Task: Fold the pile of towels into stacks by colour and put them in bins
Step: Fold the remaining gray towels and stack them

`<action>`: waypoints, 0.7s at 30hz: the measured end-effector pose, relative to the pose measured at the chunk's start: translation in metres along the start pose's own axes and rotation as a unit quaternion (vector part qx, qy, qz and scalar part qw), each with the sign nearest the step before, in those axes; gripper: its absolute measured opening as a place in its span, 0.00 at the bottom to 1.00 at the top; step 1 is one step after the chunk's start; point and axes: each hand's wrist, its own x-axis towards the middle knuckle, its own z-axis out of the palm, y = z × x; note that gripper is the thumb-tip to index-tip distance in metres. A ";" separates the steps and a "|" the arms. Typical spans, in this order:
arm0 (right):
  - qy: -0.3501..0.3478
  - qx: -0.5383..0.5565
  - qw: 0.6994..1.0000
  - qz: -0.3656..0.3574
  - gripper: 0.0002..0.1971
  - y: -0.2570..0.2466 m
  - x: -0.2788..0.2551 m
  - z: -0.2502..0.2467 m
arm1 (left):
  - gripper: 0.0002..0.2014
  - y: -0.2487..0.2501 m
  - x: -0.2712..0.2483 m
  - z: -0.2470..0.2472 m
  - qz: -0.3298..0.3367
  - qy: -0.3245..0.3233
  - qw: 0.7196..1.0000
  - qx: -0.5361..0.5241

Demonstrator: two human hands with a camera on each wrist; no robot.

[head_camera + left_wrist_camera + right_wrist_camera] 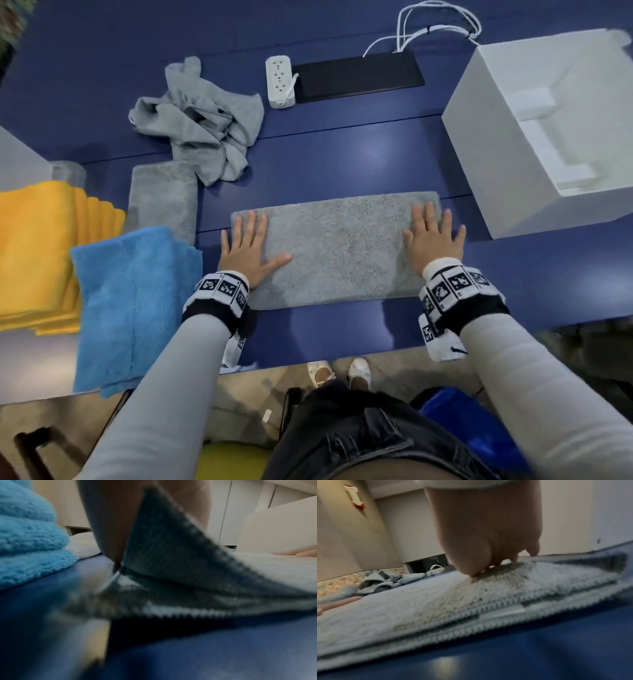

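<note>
A grey towel (337, 246) folded into a long rectangle lies flat on the blue table (359, 154) in front of me. My left hand (248, 245) presses flat on its left end, fingers spread. At the towel's right end my right hand (433, 236) lies flat too. The left wrist view shows the towel's layered corner (180, 574) lifted beside my left hand (109, 520). In the right wrist view my right hand (484, 534) rests on the grey towel (436, 601). A crumpled pile of grey towels (202, 126) sits behind on the left.
A folded grey towel (162, 198), a blue stack (137, 301) and a yellow stack (37, 257) lie at the left. A white bin (541, 137) stands at the right. A power strip (280, 82), a black pad (358, 77) and white cables (435, 31) lie at the back.
</note>
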 end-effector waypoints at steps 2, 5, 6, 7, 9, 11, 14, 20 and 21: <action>0.039 0.037 0.998 0.024 0.26 -0.004 -0.007 0.000 | 0.52 0.003 -0.002 -0.001 -0.004 -0.010 1.000 0.022; 0.122 0.102 0.985 0.072 0.24 -0.004 -0.017 -0.002 | 0.56 0.008 -0.006 -0.005 -0.017 -0.012 0.999 0.044; 0.135 0.132 0.978 0.091 0.25 -0.002 -0.018 -0.005 | 0.56 0.011 -0.008 -0.005 -0.015 -0.008 0.999 0.047; 0.134 0.172 0.970 0.110 0.25 0.001 -0.017 -0.007 | 0.57 0.016 -0.011 -0.005 -0.006 -0.002 0.999 0.043; 0.089 0.273 0.945 0.153 0.28 0.007 -0.013 -0.015 | 0.56 0.034 -0.016 -0.002 0.026 0.015 0.999 0.019; 0.033 0.340 0.924 0.170 0.28 0.011 -0.008 -0.021 | 0.54 0.053 -0.020 0.005 0.057 0.020 0.998 -0.006; -0.003 0.366 0.919 0.143 0.15 0.013 -0.002 -0.021 | 0.52 0.067 -0.022 0.018 0.066 -0.004 0.998 -0.002; -0.058 0.382 0.907 0.166 0.39 0.023 -0.002 -0.016 | 0.54 0.045 -0.024 0.020 0.030 -0.022 0.999 0.003; -0.059 0.382 0.908 0.164 0.36 0.023 -0.003 -0.012 | 0.55 0.041 -0.025 0.020 0.029 -0.023 0.999 0.003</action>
